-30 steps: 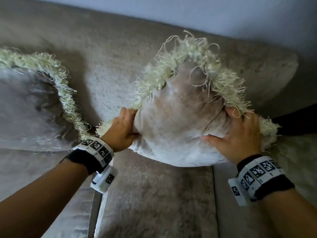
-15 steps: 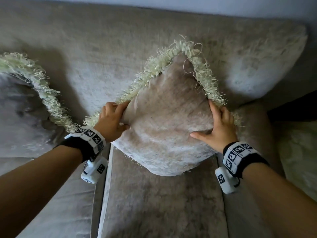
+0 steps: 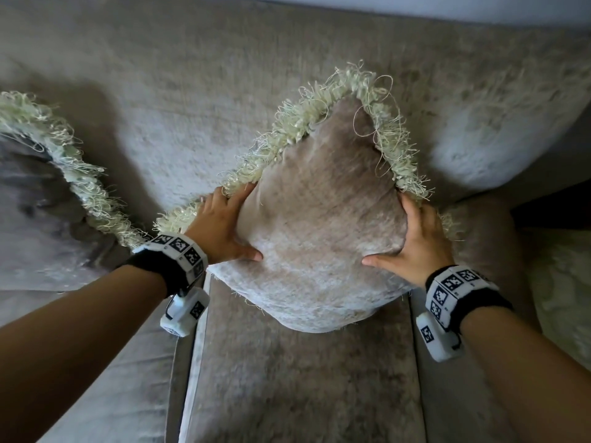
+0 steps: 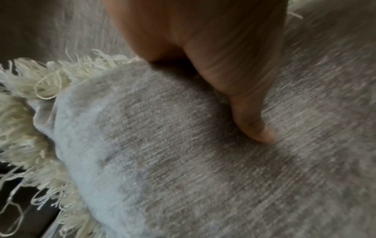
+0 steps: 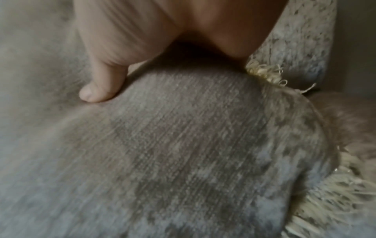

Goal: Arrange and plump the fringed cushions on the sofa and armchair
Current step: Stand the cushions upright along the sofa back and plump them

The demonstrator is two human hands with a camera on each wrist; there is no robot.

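Grey sofa (image 3: 192,91); hands gripping fringed cushion (image 3: 319,225).

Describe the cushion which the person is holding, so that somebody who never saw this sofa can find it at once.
Look at the grey-beige sofa, at the gap between its two seat pads. The held cushion stands there on one corner like a diamond, against the backrest, with the left hand and right hand pressing its sides. The other fringed cushion lies further left, untouched.

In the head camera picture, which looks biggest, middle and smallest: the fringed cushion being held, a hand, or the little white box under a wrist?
1. Fringed cushion
2. Left hand and right hand, alike
3. White box
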